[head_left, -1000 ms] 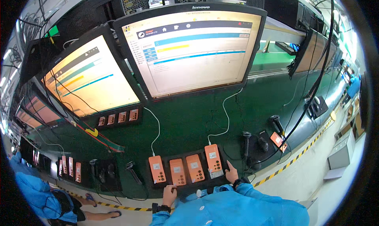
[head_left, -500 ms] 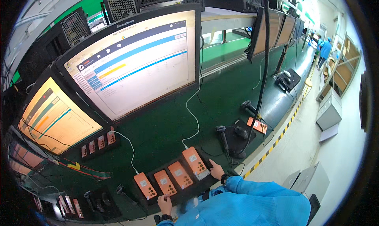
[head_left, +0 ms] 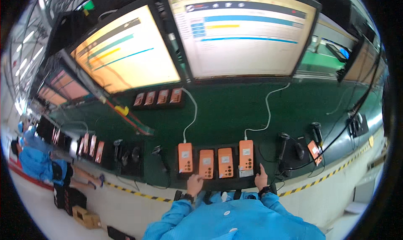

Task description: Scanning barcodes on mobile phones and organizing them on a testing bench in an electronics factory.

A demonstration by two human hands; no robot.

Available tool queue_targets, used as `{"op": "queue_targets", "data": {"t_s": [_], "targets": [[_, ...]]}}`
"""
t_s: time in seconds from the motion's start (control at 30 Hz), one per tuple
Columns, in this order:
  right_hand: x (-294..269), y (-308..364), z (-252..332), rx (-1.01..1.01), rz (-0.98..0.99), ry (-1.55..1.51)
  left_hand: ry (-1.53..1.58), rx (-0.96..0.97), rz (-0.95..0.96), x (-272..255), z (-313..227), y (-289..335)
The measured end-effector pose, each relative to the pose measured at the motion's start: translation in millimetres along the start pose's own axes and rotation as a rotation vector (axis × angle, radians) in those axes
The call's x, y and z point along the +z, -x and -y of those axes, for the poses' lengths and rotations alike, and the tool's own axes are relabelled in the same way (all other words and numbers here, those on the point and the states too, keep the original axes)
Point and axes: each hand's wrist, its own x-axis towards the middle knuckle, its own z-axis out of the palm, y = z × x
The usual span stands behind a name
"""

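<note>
Four orange smartphones lie in a row on a dark tray (head_left: 215, 184) at the near bench edge. White cables run into the top ends of the leftmost phone (head_left: 185, 157) and the rightmost phone (head_left: 246, 155); the two middle ones, a left phone (head_left: 206, 162) and a right phone (head_left: 225, 161), have no cable. Each bears a pale label and dark round lenses. My left hand (head_left: 194, 184) rests at the tray's near edge, fingertips by the left middle phone's lower end. My right hand (head_left: 261, 179) is at the tray's right end, index finger stretched out. Neither hand has a phone in it.
Two lit monitors, a left one (head_left: 130, 51) and a right one (head_left: 243, 38), stand behind. A small tray holds several orange phones (head_left: 163, 97). Handheld scanners (head_left: 283, 144) and a mouse (head_left: 299, 151) lie rightward, near another orange phone (head_left: 314, 152). A person (head_left: 40, 156) works far left.
My view has swung left and levelled, bringing the tray to the middle and a person into sight at far left. Both hands stay beside the tray; the phones keep their places.
</note>
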Motion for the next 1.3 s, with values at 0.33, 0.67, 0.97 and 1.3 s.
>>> {"op": "queue_targets", "data": {"t_s": [0.33, 0.67, 0.97, 1.3], "targets": [[4, -4, -9, -0.084, -0.015, 0.036, 0.002, -0.019, -0.051, 2, -3, 6], [3, -3, 0, -0.059, -0.012, 0.018, 0.009, -0.047, -0.011, -3, -4, 1], [-1, -3, 11, 0.073, 0.049, 0.057, -0.007, -0.108, 0.106, -9, -8, -5], [-2, -3, 13, 0.051, 0.025, 0.043, -0.008, -0.141, 0.133, -9, -8, -7]]}}
